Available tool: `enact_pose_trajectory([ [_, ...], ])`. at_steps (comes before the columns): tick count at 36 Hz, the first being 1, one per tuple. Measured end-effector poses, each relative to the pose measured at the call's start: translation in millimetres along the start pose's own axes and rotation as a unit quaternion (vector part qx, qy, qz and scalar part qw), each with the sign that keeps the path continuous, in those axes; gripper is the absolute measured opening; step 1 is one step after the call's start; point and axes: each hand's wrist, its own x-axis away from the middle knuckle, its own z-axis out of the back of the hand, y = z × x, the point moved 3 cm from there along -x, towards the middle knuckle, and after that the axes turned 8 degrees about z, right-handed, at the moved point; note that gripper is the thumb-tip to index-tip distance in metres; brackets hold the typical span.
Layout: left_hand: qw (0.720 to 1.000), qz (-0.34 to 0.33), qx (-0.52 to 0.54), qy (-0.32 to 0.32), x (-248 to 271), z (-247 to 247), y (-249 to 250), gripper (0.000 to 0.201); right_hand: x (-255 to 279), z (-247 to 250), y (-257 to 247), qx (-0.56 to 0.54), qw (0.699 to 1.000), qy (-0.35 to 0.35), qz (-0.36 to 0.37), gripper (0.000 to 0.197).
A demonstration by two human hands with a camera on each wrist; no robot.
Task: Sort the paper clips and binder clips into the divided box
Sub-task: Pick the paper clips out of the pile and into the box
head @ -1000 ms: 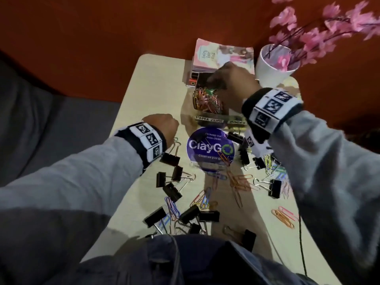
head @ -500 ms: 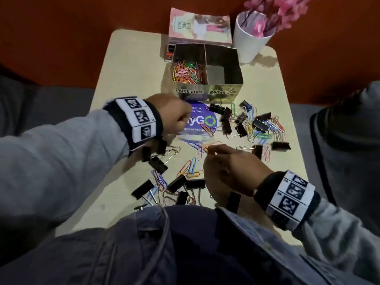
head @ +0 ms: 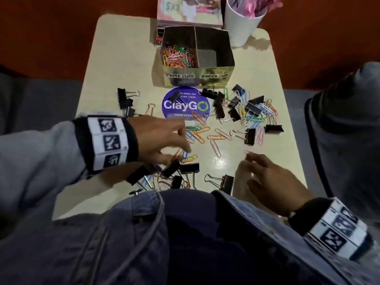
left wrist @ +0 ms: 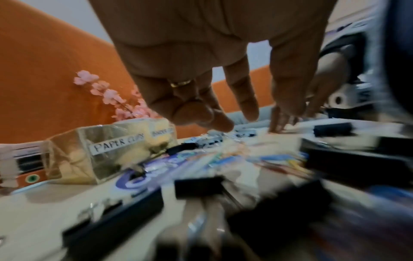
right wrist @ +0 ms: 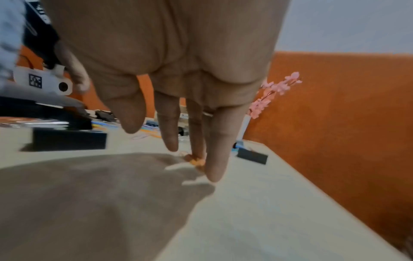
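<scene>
The gold divided box [head: 197, 73] stands at the table's back. Its left cell, labelled PAPER CLIPS, holds coloured paper clips [head: 177, 57]; the BINDER CLIPS cell [head: 207, 58] is bare. Loose paper clips [head: 198, 135] and black binder clips [head: 190, 167] are scattered in front of it. My left hand [head: 183, 140] hovers over the centre clips with its fingers [left wrist: 243, 106] hanging relaxed and holding nothing. My right hand [head: 265, 173] is low at the front right, fingers straight. Its fingertips [right wrist: 215, 169] touch an orange paper clip [right wrist: 195, 161] lying on the table.
A purple round sticker [head: 186, 105] is on the table before the box. A dense heap of clips [head: 251, 110] lies at the right. A white cup [head: 242, 23] with pink flowers and a stack of books [head: 189, 9] stand behind the box. My lap covers the front edge.
My right hand left the box, came down to the near clips, then shifted right to the table's front right. My left hand moved in over the centre paper clips.
</scene>
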Motion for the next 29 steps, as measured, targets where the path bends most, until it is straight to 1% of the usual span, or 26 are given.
enact_pose_trajectory([
  [2,0.996,-0.007,-0.043,-0.082,8.4,-16.8,6.6,0.05,-7.7,-3.0,-13.5,-0.018,0.998,0.005,0.062,0.046],
  [3,0.992,-0.001,-0.059,-0.107,10.5,-23.2,8.9,0.052,-13.6,-1.5,-21.0,-0.026,0.995,0.012,0.095,0.044],
  [4,0.992,0.004,-0.063,-0.108,12.0,-28.1,9.7,0.051,-20.6,1.3,-28.9,-0.03,0.992,0.014,0.121,0.043],
  [5,0.994,0.007,-0.057,-0.09,13.4,-31.0,9.7,0.048,-28.3,4.6,-36.0,-0.026,0.99,0.014,0.141,0.045],
  [8,0.999,0.017,-0.042,-0.028,17.7,-33.7,7.3,0.032,-49.0,15.5,-52.9,-0.006,0.987,0.016,0.163,0.053],
  [10,0.997,0.049,-0.042,-0.029,18.3,-33.6,5.3,0.032,-55.7,22.7,-64.1,0.008,0.983,0.043,0.178,0.051],
  [12,0.995,0.08,-0.041,-0.041,19.2,-33.4,2.8,0.035,-55.2,24.7,-78.6,0.013,0.973,0.07,0.218,0.046],
  [15,0.995,0.095,-0.009,-0.011,24.4,-32.6,-2.1,0.035,-51.4,12.3,-92.5,0.041,0.954,0.052,0.291,0.054],
  [17,0.995,0.101,0.005,-0.004,28.2,-32.7,-5.7,0.034,-48.6,6.8,-89.5,0.068,0.952,0.033,0.298,0.048],
  [20,0.992,0.119,0.036,0.01,37.3,-35.7,-12.4,0.032,-44.5,9.0,-76.2,0.078,0.956,0.026,0.282,0.031],
  [23,0.989,0.139,0.053,0.024,43.5,-38.9,-21.0,0.031,-38.8,12.5,-58.3,0.07,0.961,0.046,0.263,0.029],
  [25,0.986,0.151,0.065,0.037,47.0,-39.5,-27.4,0.032,-35.6,15.2,-55.8,0.072,0.963,0.058,0.252,0.03],
  [27,0.983,0.154,0.085,0.059,52.0,-39.5,-31.2,0.033,-33.2,16.6,-65.2,0.075,0.957,0.073,0.27,0.038],
  [29,0.983,0.132,0.094,0.087,58.3,-38.6,-29.2,0.034,-28.9,15.2,-82.5,0.09,0.946,0.07,0.303,0.038],
])
